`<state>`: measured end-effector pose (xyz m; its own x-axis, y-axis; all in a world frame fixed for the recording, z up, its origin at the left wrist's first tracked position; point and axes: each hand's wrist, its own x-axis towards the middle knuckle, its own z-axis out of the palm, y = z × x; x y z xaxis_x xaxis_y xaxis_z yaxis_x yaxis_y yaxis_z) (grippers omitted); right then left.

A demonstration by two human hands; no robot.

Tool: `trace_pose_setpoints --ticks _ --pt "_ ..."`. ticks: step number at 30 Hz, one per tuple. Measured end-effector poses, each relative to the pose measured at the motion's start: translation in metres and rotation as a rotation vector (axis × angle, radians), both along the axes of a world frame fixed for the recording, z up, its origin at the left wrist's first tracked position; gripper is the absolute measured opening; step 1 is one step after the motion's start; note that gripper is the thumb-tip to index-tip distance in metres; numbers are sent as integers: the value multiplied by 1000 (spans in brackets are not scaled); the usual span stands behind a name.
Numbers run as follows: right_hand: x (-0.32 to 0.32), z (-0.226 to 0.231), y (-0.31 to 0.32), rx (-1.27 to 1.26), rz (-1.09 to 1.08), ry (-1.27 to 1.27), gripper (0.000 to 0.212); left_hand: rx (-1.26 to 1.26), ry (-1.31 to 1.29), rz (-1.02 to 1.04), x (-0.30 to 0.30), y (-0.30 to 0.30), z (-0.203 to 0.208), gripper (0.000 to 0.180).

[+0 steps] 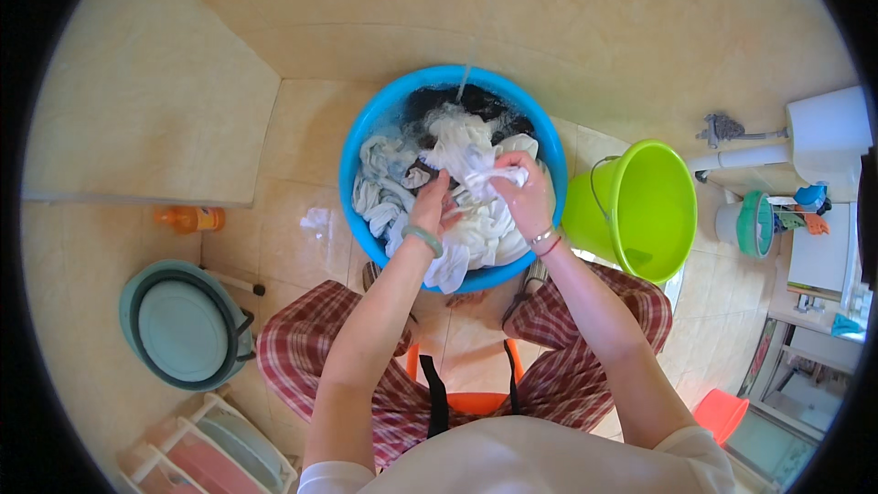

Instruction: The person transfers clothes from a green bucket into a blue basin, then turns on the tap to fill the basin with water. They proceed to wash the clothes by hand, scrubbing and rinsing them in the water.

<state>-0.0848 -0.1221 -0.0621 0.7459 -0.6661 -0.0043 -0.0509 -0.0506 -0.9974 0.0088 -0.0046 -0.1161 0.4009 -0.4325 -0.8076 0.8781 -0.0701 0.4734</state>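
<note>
Head view: bunched white cloth (pixel 470 161) in the middle of the blue tub (pixel 347 174), right hand (pixel 526 190) pinching it, left hand (pixel 430 204) close by, can't tell if gripping. Probably best rubbing small sections near the water stream (pixel 465 78) at 12 o'clock; lime-green bucket (pixel 655 210) at 3.

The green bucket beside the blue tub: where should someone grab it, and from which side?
Probably by its wire handle, coming from the left, the side of the blue tub. The handle's loop hangs there, sticking out past the outline of the green bucket.
</note>
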Motion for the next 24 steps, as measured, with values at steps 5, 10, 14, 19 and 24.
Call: trace_pose_setpoints --ticks 5,10,14,19,24 --pt "-5 60 22 52 198 -18 18 -796 332 96 17 -14 -29 69" --pt "-28 91 20 31 367 -9 18 -798 309 123 18 -27 -29 55" --pt "-37 115 -2 101 444 -86 20 -714 407 133 12 -28 -58 42" --pt "14 121 -31 111 236 -16 22 -556 500 317 -4 -15 -110 45" --pt "80 13 -115 0 46 185 34 -567 304 269 -25 -14 -59 39"
